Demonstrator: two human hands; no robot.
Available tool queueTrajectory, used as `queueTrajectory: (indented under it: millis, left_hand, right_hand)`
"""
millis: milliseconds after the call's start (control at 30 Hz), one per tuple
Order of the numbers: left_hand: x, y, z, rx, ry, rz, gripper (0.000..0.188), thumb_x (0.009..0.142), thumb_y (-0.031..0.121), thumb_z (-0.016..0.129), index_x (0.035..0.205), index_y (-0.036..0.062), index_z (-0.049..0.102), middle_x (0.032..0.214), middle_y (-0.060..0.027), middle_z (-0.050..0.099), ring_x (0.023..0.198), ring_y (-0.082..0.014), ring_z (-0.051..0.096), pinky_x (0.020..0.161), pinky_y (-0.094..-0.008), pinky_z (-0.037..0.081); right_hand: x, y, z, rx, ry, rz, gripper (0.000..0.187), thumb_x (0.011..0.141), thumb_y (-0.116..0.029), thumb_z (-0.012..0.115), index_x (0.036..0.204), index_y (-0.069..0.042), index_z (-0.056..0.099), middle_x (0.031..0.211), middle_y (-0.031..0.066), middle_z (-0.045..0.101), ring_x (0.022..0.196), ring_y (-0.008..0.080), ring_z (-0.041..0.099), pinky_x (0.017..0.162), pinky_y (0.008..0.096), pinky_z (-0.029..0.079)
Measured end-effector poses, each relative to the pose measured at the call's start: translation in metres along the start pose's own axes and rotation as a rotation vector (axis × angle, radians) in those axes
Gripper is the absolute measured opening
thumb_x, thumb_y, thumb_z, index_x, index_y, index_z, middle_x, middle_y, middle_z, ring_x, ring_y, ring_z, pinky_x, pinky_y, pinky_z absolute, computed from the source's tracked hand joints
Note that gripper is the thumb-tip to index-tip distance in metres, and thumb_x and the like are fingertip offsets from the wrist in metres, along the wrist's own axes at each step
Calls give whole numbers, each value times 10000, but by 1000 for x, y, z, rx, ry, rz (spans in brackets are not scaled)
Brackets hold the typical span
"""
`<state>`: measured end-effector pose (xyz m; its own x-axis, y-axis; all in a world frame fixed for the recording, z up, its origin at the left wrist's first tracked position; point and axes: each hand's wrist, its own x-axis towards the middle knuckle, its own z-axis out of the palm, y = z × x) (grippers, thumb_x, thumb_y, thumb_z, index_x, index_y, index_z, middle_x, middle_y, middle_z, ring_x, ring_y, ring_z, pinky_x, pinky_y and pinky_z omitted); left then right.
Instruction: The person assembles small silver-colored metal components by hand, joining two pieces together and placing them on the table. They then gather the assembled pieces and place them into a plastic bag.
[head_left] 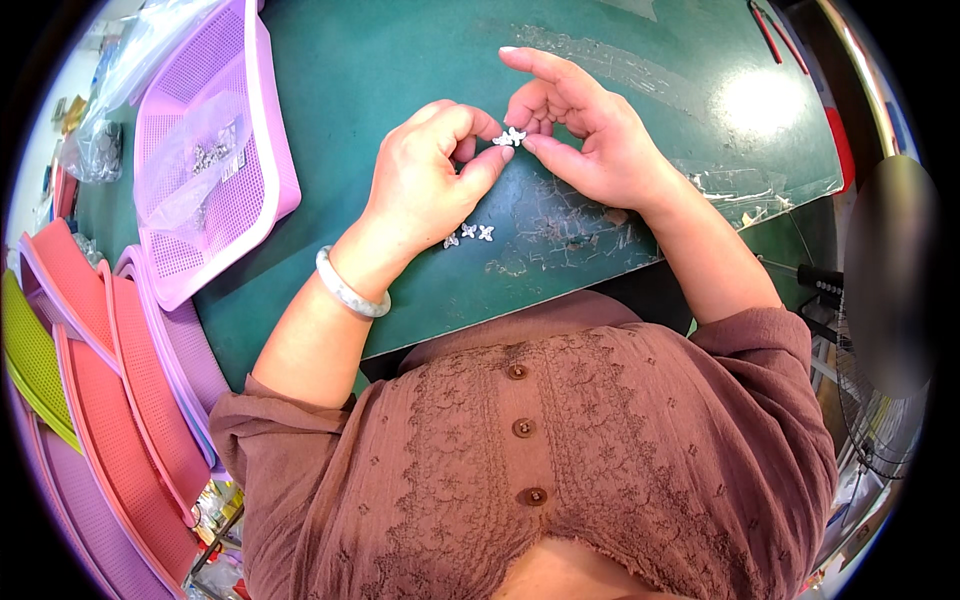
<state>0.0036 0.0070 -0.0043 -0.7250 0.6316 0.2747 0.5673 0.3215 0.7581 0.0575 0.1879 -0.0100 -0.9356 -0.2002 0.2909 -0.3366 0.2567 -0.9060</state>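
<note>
My left hand and my right hand meet above a green table. Between the fingertips of both hands sits a small silver flower-shaped piece, pinched from each side. Three more small silver flower pieces lie on the table just below my left hand. A pale bangle circles my left wrist.
A pink mesh tray at the left holds a clear plastic bag of small silver parts. Stacked pink, coral and green trays stand at the lower left. Clear tape patches cover the table. Red-handled pliers lie at the far right.
</note>
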Motion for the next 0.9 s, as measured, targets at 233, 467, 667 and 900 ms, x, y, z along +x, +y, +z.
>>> queueTrajectory:
  millis: [233,467,667,900]
  left_hand:
    - [0,-1,1,6,11,15,145,674,95,681,762,33,584,618,-54,487,517,-160,471,480,-284,388]
    - [1,-1,6,-429,-37,-224,92,752,81,653,792,39,582,675,36,512,601,-45,449,549,-199,402]
    - [16,14,0,-1061,-192,-638,92,840,38,538,925,30,504,838,-52,575,705,-130,585,647,-215,505]
    - [27,17,6,-1348,-217,-718,180,886,97,445,1021,-1,513,993,-93,554,888,-168,556,794,-300,473]
  right_hand:
    - [0,1,0,24,-4,15,622,755,109,502,1326,-54,318,890,41,534,847,101,534,792,235,416]
    - [0,1,1,41,82,-52,601,736,80,536,1293,-63,361,836,42,548,742,110,531,695,239,443]
    - [1,-5,-2,-8,174,-119,562,726,70,568,1252,-58,415,776,21,537,646,87,489,597,215,422]
    - [1,-7,-7,-163,220,-173,503,703,53,594,1181,-55,481,826,64,553,724,177,542,643,278,463]
